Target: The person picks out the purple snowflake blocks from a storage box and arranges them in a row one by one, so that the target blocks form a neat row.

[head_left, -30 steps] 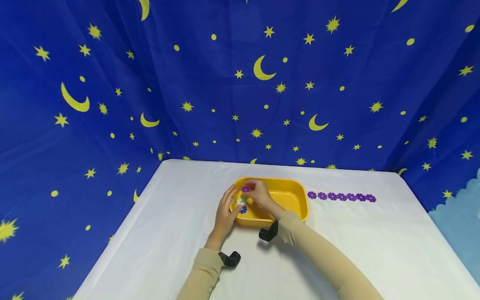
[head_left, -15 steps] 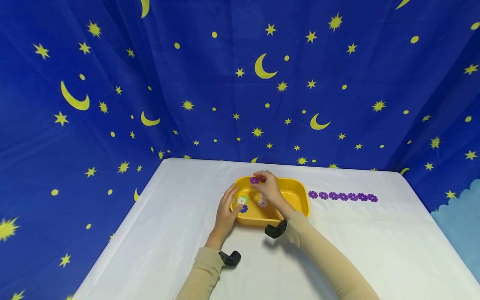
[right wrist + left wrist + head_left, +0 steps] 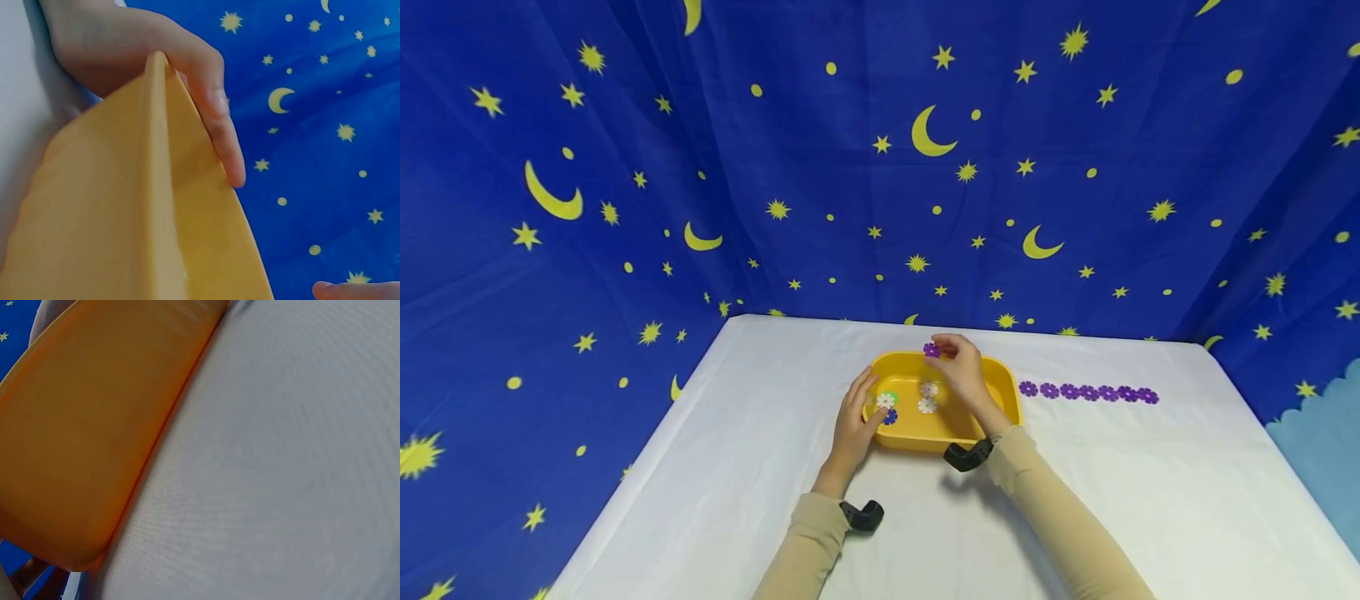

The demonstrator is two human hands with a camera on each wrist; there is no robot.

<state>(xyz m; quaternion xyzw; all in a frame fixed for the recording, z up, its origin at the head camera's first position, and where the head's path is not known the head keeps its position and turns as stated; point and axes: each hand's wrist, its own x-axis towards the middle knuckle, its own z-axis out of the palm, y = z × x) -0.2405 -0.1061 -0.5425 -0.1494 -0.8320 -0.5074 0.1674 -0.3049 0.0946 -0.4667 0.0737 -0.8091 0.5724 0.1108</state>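
Note:
My right hand (image 3: 964, 368) pinches a purple flower-shaped disc (image 3: 932, 350) by its edge, over the far rim of a yellow plastic tray (image 3: 917, 443). At the tray's left end, my left hand (image 3: 852, 427) grips the rim, its thumb over the inside and its fingers along the outer wall. Near that thumb lie a white disc (image 3: 886, 401) over a green one and a blue disc (image 3: 890, 417). Two pale discs (image 3: 928, 397) lie mid-tray. The right wrist view shows the left hand (image 3: 134, 47) on the rim and the right thumb (image 3: 356, 290) low at the right.
To the right of the tray, a straight row of several purple flower discs (image 3: 1088, 392) lies on the white tablecloth (image 3: 1150, 475). A blue curtain (image 3: 820, 150) with yellow stars and moons hangs behind the table and along its sides.
My right hand has lifted the purple disc from the tray's left part, moving right and away to the far rim. Pale discs have come into sight. The left hand stays put.

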